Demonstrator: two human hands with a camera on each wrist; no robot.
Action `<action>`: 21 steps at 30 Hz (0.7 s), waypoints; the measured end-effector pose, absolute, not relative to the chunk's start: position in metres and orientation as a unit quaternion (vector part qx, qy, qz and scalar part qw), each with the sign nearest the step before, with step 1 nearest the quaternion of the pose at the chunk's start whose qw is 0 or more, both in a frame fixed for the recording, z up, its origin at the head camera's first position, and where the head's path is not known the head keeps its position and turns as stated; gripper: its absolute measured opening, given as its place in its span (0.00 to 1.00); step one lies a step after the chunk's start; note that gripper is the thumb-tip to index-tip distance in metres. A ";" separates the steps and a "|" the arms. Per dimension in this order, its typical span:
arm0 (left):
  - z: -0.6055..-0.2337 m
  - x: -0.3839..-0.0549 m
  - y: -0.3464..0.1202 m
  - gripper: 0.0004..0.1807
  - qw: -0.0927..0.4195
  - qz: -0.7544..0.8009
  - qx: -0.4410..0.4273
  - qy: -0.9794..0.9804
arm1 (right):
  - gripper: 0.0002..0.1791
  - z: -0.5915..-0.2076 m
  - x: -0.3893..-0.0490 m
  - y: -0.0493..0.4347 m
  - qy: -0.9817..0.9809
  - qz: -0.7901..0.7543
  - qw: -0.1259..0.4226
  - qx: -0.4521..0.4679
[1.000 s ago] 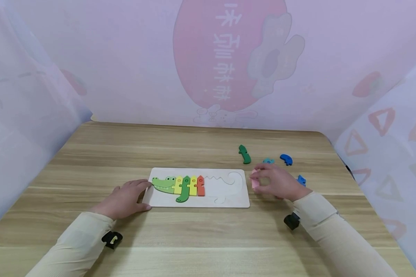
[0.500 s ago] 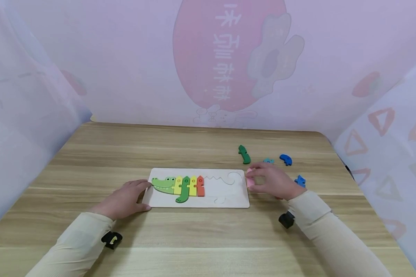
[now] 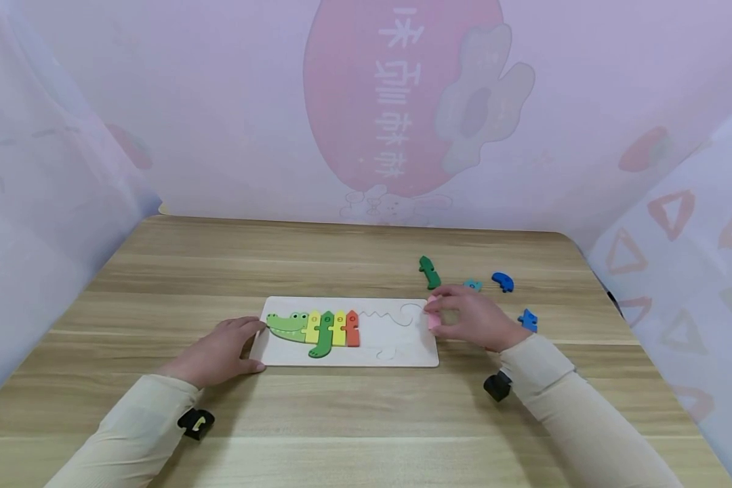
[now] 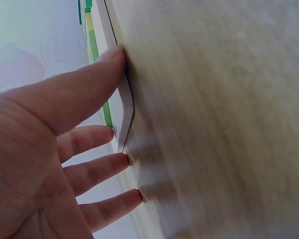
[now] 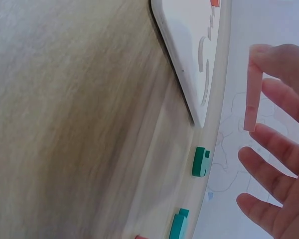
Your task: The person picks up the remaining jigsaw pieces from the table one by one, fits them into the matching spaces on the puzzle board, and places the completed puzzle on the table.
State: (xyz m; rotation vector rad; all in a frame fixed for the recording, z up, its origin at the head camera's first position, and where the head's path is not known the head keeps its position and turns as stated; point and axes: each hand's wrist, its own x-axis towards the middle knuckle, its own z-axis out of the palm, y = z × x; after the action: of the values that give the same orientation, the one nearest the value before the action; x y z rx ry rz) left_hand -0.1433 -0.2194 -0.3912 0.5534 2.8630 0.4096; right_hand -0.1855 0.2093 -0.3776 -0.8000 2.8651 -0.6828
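In the head view a white puzzle board (image 3: 396,339) lies on the table. Its left part holds a crocodile's head (image 3: 288,325) and numbered strips in yellow, green and red; its right part shows only a drawn outline. My left hand (image 3: 216,352) rests at the board's left end. There the thumb touches the front edge and the fingers are fairly straight, as the left wrist view shows. My right hand (image 3: 478,322) pinches a pink puzzle piece (image 3: 433,317) over the board's right edge. In the right wrist view that pink piece (image 5: 253,92) is held upright, clear of the board.
Beyond the board's right end lie a dark green piece (image 3: 430,272), a teal piece (image 3: 472,285) and two blue pieces, one curved (image 3: 503,282), one small (image 3: 528,320). A red piece is mostly hidden under my right hand. Printed curtains stand behind the table (image 3: 341,413).
My right hand has moved left with the pink piece, from beside the board to over its right edge. The left hand has stayed in place.
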 end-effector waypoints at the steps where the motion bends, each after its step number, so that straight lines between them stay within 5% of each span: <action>1: -0.391 -0.143 -0.220 0.37 0.098 0.139 0.187 0.968 | 0.20 -0.378 -0.186 0.209 0.937 -0.225 0.044 -0.264; 21: -0.395 -0.145 -0.221 0.37 0.099 0.131 0.187 0.969 | 0.18 -0.374 -0.188 0.196 0.931 -0.219 0.041 -0.288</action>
State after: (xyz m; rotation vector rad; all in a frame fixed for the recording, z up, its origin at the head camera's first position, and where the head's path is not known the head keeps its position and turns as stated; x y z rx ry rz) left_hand -0.1447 -0.2206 -0.3945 0.5518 2.8642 0.3859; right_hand -0.1883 0.1955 -0.3739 -0.8808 2.8517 -0.6702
